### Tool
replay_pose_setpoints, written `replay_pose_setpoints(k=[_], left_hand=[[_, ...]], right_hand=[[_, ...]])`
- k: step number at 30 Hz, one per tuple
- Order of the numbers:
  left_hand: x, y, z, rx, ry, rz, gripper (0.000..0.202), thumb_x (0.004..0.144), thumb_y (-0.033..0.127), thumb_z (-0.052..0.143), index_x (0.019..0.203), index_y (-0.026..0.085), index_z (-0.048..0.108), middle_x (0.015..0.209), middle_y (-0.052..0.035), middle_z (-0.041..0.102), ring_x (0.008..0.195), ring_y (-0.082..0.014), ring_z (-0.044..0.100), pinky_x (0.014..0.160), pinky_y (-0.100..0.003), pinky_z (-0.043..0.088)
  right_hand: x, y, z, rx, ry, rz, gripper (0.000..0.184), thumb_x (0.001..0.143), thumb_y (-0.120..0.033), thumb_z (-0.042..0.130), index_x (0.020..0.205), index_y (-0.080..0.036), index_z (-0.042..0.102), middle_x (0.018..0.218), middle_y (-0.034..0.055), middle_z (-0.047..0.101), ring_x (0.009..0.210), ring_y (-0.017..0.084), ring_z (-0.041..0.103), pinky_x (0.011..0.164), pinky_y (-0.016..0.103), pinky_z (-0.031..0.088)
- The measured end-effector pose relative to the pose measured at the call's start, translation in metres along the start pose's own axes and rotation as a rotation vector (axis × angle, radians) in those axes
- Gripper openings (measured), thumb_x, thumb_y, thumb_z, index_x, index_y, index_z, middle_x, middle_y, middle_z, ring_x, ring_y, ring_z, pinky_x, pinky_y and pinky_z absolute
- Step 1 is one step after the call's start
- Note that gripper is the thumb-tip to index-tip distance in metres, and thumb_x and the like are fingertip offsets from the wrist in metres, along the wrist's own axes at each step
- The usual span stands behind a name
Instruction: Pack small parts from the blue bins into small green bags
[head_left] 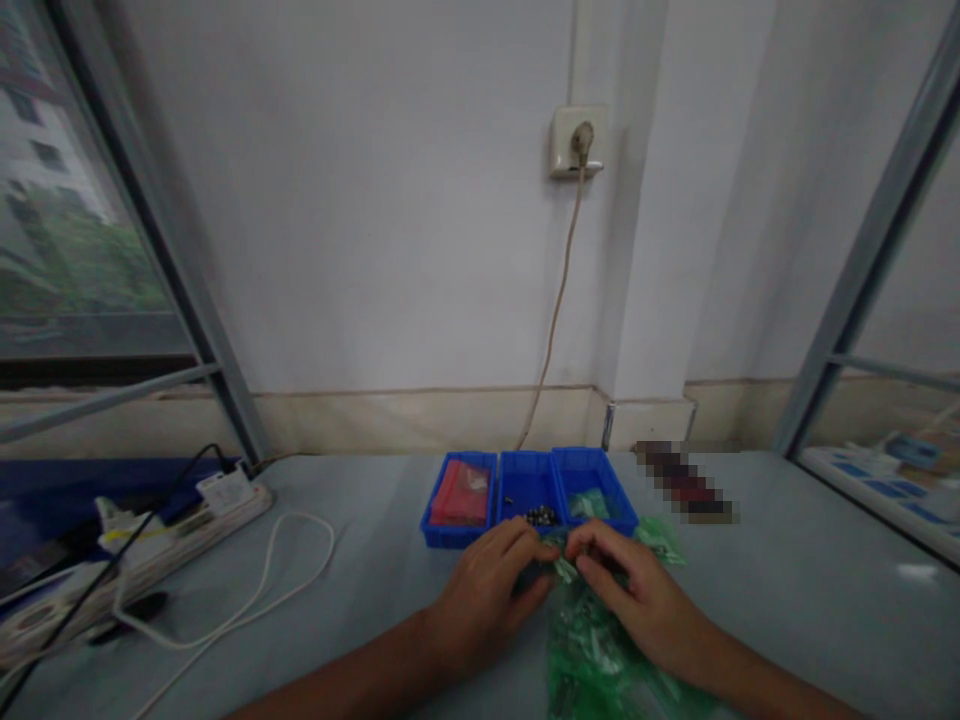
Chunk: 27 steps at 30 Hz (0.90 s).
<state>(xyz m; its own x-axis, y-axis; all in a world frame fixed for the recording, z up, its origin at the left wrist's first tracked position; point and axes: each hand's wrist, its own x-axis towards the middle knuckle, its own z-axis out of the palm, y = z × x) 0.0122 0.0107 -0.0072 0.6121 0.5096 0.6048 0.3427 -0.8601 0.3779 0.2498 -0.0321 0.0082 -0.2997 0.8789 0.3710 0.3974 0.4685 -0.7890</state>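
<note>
My left hand (487, 585) and my right hand (637, 595) meet just in front of the blue bins, fingers curled in and fingertips nearly touching. Between them is a small pale-green plastic bag (564, 568), pinched by both; its contents are too small to make out. Below my right hand lies a pile of green plastic bags (592, 655). Right behind my fingers, the middle blue bin (529, 475) holds small dark shiny metal parts (541, 515). Red plastic packets (459, 493) fill the left bin, and a small green bag (590, 503) lies in the right bin.
Another green bag (660, 540) lies right of the bins, near a pixelated patch (686, 483). At left are a power strip (142, 570), a white cable (262, 590) and a black cable. A beige cord (559, 300) runs down the wall from a socket (577, 140).
</note>
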Motion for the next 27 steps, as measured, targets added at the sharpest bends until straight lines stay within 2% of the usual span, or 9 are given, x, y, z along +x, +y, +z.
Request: replay_pose_setpoints(k=[4, 8, 14, 21, 27], left_hand=[[0.0008, 0.0006, -0.0005, 0.042, 0.031, 0.021, 0.013, 0.103, 0.017, 0.066, 0.116, 0.021, 0.066, 0.105, -0.0064, 0.070, 0.099, -0.0226, 0.068, 0.086, -0.031, 0.057], [0.0028, 0.0023, -0.0021, 0.060, 0.021, 0.041, 0.007, 0.107, 0.022, 0.064, 0.112, 0.020, 0.068, 0.101, -0.0067, 0.070, 0.096, -0.0219, 0.067, 0.083, -0.031, 0.056], [0.0046, 0.0059, -0.0041, 0.063, -0.022, 0.038, 0.016, 0.108, 0.026, 0.062, 0.093, 0.019, 0.065, 0.101, -0.0068, 0.070, 0.092, -0.0211, 0.066, 0.081, -0.030, 0.053], [0.0037, 0.0040, -0.0017, 0.034, -0.003, 0.031, 0.002, 0.105, 0.021, 0.065, 0.107, 0.020, 0.066, 0.107, -0.0072, 0.069, 0.098, -0.0221, 0.067, 0.086, -0.032, 0.056], [0.0031, 0.0041, -0.0014, 0.031, -0.002, 0.011, 0.014, 0.102, 0.019, 0.068, 0.115, 0.022, 0.066, 0.110, -0.0069, 0.070, 0.102, -0.0220, 0.068, 0.090, -0.032, 0.057]], right_hand=[[-0.0018, 0.0012, -0.0004, -0.016, 0.005, 0.000, 0.022, 0.107, -0.045, 0.060, 0.109, -0.024, 0.069, 0.079, -0.0022, 0.059, 0.072, 0.019, 0.057, 0.067, 0.029, 0.044], [-0.0011, 0.0056, 0.0010, -0.053, 0.011, -0.004, 0.015, 0.101, -0.038, 0.069, 0.108, -0.025, 0.069, 0.078, -0.0031, 0.059, 0.071, 0.019, 0.058, 0.067, 0.029, 0.045], [0.0007, 0.0074, 0.0018, -0.074, 0.029, -0.038, 0.008, 0.104, -0.030, 0.064, 0.106, -0.024, 0.069, 0.086, -0.0005, 0.063, 0.076, 0.020, 0.060, 0.070, 0.030, 0.047], [0.0020, 0.0025, 0.0011, -0.048, 0.044, -0.033, 0.018, 0.110, -0.038, 0.060, 0.101, -0.025, 0.069, 0.086, -0.0010, 0.064, 0.076, 0.019, 0.060, 0.072, 0.030, 0.047], [0.0018, 0.0034, 0.0005, -0.035, 0.066, -0.023, 0.025, 0.111, -0.044, 0.056, 0.101, -0.024, 0.067, 0.088, 0.0000, 0.065, 0.079, 0.020, 0.061, 0.073, 0.030, 0.048]])
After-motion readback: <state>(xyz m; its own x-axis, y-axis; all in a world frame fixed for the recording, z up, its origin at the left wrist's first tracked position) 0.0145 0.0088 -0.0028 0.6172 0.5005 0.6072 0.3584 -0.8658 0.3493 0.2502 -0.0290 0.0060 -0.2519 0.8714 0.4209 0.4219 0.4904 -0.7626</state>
